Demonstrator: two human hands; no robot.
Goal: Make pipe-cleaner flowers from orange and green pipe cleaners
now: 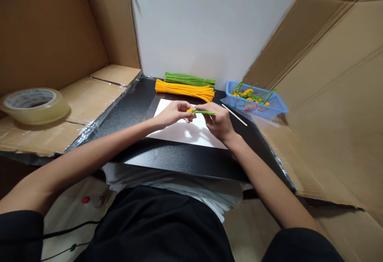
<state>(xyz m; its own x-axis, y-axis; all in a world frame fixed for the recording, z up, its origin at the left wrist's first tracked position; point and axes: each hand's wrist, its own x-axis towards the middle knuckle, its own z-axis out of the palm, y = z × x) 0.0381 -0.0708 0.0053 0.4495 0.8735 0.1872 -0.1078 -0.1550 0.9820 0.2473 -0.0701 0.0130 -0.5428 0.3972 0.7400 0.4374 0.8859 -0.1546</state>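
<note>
Over the white sheet of paper [176, 131], my two hands meet around a small pipe-cleaner flower [206, 113] with an orange head and a green stem. My left hand [175, 114] pinches the orange head between thumb and fingers. From the other side, my right hand [220, 121] closes on the flower near where head and stem join; the stem lies across its fingers, pointing right. The exact contact of the right fingertips is partly hidden. Behind the paper lie a bundle of orange pipe cleaners [184, 89] and a bundle of green pipe cleaners [188, 79].
A blue basket [269, 112] at the back right holds several orange and green pieces. Beside it a thin wooden stick [235, 115] rests on the black table [167, 156]. A roll of clear tape [44, 108] sits on cardboard at left. Cardboard walls flank both sides.
</note>
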